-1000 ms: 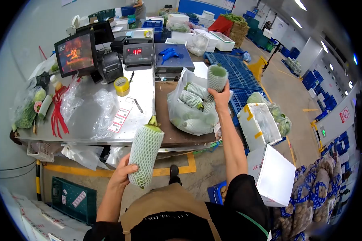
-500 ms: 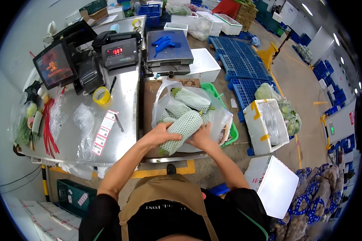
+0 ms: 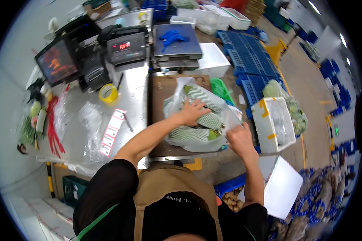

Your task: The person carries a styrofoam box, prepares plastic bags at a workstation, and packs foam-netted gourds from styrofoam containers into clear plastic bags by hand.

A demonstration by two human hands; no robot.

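Several long green gourds in white foam net sleeves [image 3: 189,133] lie in a clear plastic bag [image 3: 227,116]. The bag rests on a brown board [image 3: 161,90] in front of me. My left hand [image 3: 192,112] lies on top of the gourds, palm down, its fingers spread. At the bag's right side, my right hand [image 3: 239,139] is closed, pinching the edge of the plastic. The undersides of the gourds are hidden by the bag.
A platform scale [image 3: 177,42] with blue gloves [image 3: 171,38] stands beyond the bag. Left are a scale display [image 3: 126,47], yellow tape [image 3: 107,93] and barcode labels [image 3: 112,132]. A foam box [image 3: 274,124] and blue pallets [image 3: 249,52] are on the right.
The gourd held between both hands now lies in the bag. My left hand has moved up onto the pile; my right has moved right to the bag's edge. The display reading differs.
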